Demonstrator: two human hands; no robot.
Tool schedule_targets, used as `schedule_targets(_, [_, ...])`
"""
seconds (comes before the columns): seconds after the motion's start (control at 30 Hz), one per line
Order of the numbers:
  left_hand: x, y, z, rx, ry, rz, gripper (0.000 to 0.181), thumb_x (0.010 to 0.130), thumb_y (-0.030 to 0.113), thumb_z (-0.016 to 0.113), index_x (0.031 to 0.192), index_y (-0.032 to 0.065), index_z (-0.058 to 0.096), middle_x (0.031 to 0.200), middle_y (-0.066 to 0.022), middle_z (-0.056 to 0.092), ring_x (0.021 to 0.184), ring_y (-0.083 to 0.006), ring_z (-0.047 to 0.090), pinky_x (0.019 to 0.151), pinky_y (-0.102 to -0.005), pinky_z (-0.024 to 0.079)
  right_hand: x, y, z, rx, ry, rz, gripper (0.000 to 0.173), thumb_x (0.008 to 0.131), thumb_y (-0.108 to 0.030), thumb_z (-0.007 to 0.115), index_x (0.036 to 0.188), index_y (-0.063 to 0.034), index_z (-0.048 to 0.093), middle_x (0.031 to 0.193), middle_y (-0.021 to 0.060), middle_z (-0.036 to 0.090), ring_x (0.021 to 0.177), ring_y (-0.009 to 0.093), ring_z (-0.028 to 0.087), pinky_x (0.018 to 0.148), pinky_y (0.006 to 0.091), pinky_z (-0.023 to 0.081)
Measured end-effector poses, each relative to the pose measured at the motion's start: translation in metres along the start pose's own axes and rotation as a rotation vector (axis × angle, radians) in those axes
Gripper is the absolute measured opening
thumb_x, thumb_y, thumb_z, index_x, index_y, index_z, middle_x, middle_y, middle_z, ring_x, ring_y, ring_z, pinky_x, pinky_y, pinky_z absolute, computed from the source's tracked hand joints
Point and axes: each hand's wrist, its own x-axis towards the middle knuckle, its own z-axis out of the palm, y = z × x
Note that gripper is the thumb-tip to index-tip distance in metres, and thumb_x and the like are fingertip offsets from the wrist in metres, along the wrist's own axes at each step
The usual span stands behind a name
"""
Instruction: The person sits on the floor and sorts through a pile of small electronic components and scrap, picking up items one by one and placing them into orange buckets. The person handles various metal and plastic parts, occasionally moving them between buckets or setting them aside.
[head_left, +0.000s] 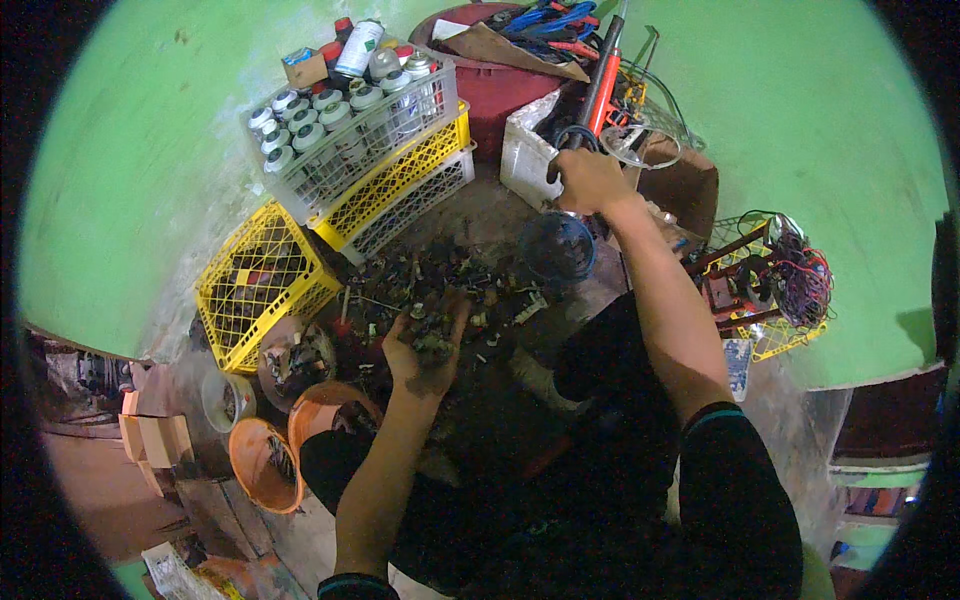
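My left hand (421, 352) is cupped palm up above a spread of dark small parts (480, 274) on the floor. A handful of mixed small parts (431, 330), some pale, rests in its palm. My right hand (594, 182) reaches out over the near edge of a white foam box (523, 154). Its back faces me and its fingers curl downward, so any thing in them is hidden. Just beyond it stands a long tool with a red-orange and black shaft (602, 90). Below the right hand sits a round blue container (559, 247).
Stacked crates (401, 176) hold several spray cans (334, 112). A yellow crate (311, 289) lies on the left, above orange buckets (251, 472). Behind is a red tub (480, 97) with blue cables (555, 19). On the right are a cardboard box (679, 184) and a wire bundle (806, 277).
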Motion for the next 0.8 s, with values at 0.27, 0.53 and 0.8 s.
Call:
schedule_targets(0.27, [0.002,0.005,-0.012,0.0,-0.007,0.015,0.03,0.094,0.014,0.034,0.107,-0.0081,0.05,0.107,-0.0243,0.058,0.11,-0.04,0.055,0.105,-0.054,0.042,-0.011,-0.004,0.001,0.13,0.027,-0.074,0.032,0.065,-0.019,0.07,0.094,-0.0089,0.07,0.096,0.0178,0.067,0.09,0.036,0.065,0.08,0.0441,0.052])
schedule_targets(0.53, [0.001,-0.001,-0.004,0.048,0.031,0.033,0.031,0.096,0.016,0.034,0.11,-0.0064,0.051,0.105,-0.02,0.059,0.104,-0.0363,0.058,0.1,-0.0521,0.046,-0.03,-0.048,0.003,0.415,-0.171,-0.374,0.037,0.069,-0.024,0.073,0.102,-0.0068,0.068,0.1,0.0171,0.066,0.099,0.033,0.061,0.085,0.0413,0.049])
schedule_targets(0.8, [-0.003,0.001,-0.013,0.234,0.001,0.026,0.031,0.096,0.021,0.034,0.113,0.0031,0.054,0.108,-0.0149,0.06,0.103,-0.0307,0.059,0.091,-0.0477,0.05,-0.067,-0.118,0.014,0.628,-0.278,-0.765,0.033,0.072,-0.026,0.074,0.099,-0.007,0.067,0.086,0.0143,0.068,0.083,0.032,0.065,0.074,0.042,0.051])
